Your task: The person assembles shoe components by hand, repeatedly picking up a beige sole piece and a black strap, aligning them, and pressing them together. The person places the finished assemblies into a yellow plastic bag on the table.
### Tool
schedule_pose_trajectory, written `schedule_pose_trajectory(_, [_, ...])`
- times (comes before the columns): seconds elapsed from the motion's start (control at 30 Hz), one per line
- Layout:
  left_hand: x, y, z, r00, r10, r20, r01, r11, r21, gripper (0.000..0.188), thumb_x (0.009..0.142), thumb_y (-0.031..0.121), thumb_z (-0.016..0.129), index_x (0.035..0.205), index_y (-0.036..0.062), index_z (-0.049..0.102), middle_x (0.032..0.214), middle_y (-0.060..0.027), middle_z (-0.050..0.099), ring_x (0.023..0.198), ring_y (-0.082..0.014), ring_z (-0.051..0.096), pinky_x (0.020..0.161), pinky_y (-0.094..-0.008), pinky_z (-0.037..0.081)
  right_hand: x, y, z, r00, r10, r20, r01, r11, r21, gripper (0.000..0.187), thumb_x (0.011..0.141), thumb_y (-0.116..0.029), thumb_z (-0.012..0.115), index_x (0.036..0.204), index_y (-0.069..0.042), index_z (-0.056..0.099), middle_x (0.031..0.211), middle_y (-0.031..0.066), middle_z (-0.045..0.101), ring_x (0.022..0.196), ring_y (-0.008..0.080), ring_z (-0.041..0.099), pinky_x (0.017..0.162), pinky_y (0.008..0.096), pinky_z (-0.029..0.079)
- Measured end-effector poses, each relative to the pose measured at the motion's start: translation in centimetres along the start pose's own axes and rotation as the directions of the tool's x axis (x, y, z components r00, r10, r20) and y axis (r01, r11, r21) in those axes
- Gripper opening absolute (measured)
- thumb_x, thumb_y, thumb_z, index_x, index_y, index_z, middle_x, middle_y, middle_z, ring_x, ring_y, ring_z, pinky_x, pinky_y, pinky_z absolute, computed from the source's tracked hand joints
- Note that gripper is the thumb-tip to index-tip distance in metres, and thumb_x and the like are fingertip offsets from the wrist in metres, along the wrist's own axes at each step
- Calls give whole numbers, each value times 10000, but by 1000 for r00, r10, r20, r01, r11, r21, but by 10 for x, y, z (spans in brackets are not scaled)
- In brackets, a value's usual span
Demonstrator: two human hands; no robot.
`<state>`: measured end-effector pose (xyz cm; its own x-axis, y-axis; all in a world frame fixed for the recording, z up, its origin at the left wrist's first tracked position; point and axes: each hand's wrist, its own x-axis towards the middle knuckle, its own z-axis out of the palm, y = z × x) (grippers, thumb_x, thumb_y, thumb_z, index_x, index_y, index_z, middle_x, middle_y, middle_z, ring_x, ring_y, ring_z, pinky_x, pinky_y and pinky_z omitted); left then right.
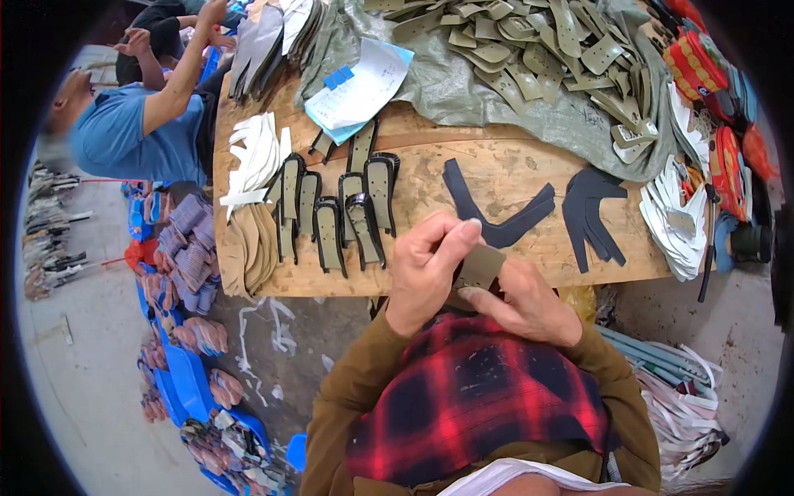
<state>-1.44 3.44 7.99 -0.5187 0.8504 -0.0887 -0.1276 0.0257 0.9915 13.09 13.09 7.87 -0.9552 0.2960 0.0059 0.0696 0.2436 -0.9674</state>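
Observation:
Close to my body, just off the table's front edge, both hands hold an olive-brown insole board (481, 266). My left hand (426, 263) pinches its left side with the thumb up. My right hand (528, 302) grips its lower right part, thumb along the near edge, and the fingers hide much of it. Beyond my left hand stand several olive insole boards with black edging (357, 217). Dark V-shaped strips (499, 217) lie just past my hands, and a second dark stack (589, 213) sits to the right.
A heap of olive insole boards (538, 50) covers a green sack (447, 99) at the back. White pieces (674, 219) lie at the table's right end, tan pieces (251, 252) at the left. Papers (360, 91) lie behind. A person in blue (145, 136) is at the far left.

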Motion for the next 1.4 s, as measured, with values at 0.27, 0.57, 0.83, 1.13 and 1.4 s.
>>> schedule_pose_trajectory(0.27, [-21, -17, -16, 937, -229, 263, 220, 973, 62, 373, 1050, 313, 433, 955, 2, 618, 832, -6, 607, 768, -99, 534, 693, -263, 437, 0, 2, -16, 984, 180, -6, -178, 975, 137, 259, 854, -91, 648, 1081, 20, 588, 874, 86, 641, 746, 145, 627, 641, 297, 496])
schedule_pose_trajectory(0.57, [-16, -18, -11, 963, 43, 266, -130, 938, 322, 159, 895, 69, 628, 1037, -3, 616, 893, -145, 625, 805, -300, 626, 684, -357, 495, -2, 11, -6, 989, -136, -56, 118, 961, -250, 283, 821, -16, 646, 1078, 27, 537, 986, 176, 606, 830, 364, 619, 716, 412, 503])
schedule_pose_trajectory(0.83, [-13, -20, -25, 830, 483, 279, -535, 548, 644, 439, 835, -15, 652, 1263, 61, 589, 1309, -224, 568, 1091, -327, 646, 837, -358, 557, 6, 8, 5, 953, -245, -180, 227, 967, -114, 549, 844, 6, 622, 1351, 31, 413, 1287, 212, 492, 1037, 311, 610, 890, 359, 503])
schedule_pose_trajectory(1.13, [-23, -46, -24, 717, 676, 171, -681, 624, 384, 269, 828, 17, 694, 1037, -46, 537, 1374, -313, 446, 1127, -405, 618, 924, -407, 539, 16, 47, 5, 944, 327, -34, -242, 760, 604, 181, 962, -164, 605, 986, 9, 652, 909, -11, 633, 865, 52, 562, 801, 241, 475])
schedule_pose_trajectory(1.4, [-34, -52, -30, 795, 555, 247, -578, 565, 589, 260, 822, -3, 707, 1027, -17, 548, 1299, -229, 477, 1071, -334, 606, 820, -369, 561, 16, 31, 16, 929, 206, -307, -100, 940, 327, 186, 947, -63, 591, 1053, 79, 647, 848, 62, 684, 761, 62, 584, 673, 244, 485])
